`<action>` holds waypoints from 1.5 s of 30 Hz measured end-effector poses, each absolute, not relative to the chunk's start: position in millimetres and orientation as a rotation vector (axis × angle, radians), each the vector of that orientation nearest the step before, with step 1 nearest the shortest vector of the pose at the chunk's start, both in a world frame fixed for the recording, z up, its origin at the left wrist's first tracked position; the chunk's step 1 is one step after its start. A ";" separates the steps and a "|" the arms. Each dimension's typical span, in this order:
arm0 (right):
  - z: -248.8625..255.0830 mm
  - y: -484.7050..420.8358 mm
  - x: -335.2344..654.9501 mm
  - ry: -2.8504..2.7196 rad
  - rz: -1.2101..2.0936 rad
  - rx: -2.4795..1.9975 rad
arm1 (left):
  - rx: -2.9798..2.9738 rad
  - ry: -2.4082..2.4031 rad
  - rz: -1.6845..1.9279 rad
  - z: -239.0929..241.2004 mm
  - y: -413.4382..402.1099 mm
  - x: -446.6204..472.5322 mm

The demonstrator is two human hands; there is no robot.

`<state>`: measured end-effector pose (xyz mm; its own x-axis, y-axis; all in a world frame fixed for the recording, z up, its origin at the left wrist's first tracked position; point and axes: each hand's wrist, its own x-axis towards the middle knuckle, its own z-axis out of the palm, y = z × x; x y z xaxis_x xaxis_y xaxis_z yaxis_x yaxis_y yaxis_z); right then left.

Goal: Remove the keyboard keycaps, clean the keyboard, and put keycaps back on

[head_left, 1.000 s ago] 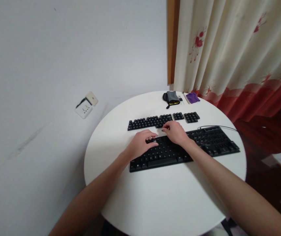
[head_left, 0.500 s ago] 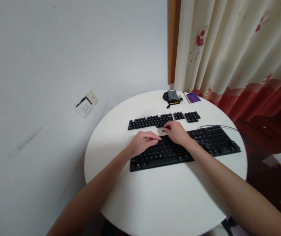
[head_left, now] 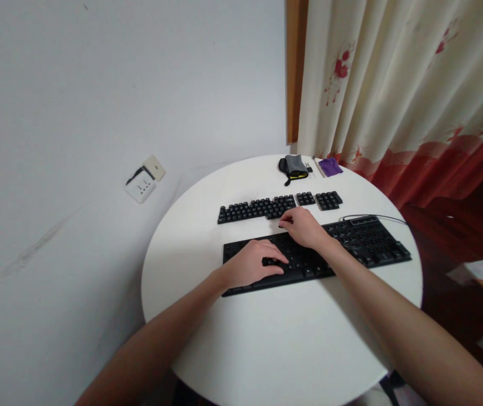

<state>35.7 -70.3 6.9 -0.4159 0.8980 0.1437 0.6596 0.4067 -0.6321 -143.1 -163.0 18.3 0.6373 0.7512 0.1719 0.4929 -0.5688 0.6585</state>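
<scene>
A black keyboard (head_left: 372, 242) with many keycaps off lies across the table. Over its left half is my left hand (head_left: 252, 263), thumb and fingers apart and nothing between them. My right hand (head_left: 302, 226) hovers at the keyboard's far edge, its thumb and index finger pinched on a small dark keycap, mostly hidden by the fingertips. Just beyond, loose black keycaps (head_left: 245, 211) stand in rows, with a small group (head_left: 306, 198) and a number-pad group (head_left: 328, 201) to their right.
The round white table (head_left: 266, 344) stands against a wall with a socket (head_left: 140, 186). At its far side lie a grey and black pouch (head_left: 295, 166) and a purple cloth (head_left: 329, 166). The keyboard's cable (head_left: 376, 216) runs toward the right edge. A curtain (head_left: 372, 84) hangs behind.
My left hand has moved nearer and slightly right over the keyboard, its thumb and fingers spreading apart. My right hand keeps nearly the same place, still pinching.
</scene>
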 end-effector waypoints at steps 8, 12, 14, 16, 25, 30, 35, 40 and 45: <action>9.7 -71.8 37.0 -2.212 0.688 -1.322 | 2.323 0.959 0.559 20.2 -162.7 -144.2; 11.8 -73.0 37.4 -2.217 0.696 -1.329 | 2.257 0.974 0.564 20.4 -163.7 -143.9; 12.5 -73.5 37.5 -2.219 0.700 -1.330 | 2.230 0.980 0.565 19.3 -164.1 -142.8; 13.0 -73.9 37.6 -2.224 0.702 -1.329 | 2.227 0.982 0.571 17.5 -164.1 -141.8; 12.6 -72.8 39.9 -2.221 0.687 -1.309 | 2.165 1.042 0.568 14.8 -161.5 -143.0; 14.9 -72.1 43.7 -2.227 0.686 -1.324 | 2.122 1.111 0.543 15.3 -160.7 -144.7; 15.1 -72.4 45.2 -2.240 0.694 -1.333 | 2.151 1.076 0.554 14.5 -162.1 -142.3; 14.8 -72.5 45.8 -2.236 0.694 -1.330 | 2.243 1.071 0.568 19.2 -164.5 -139.8; 22.1 -73.5 53.4 -2.302 0.761 -1.211 | 2.310 1.108 0.544 21.7 -165.9 -139.7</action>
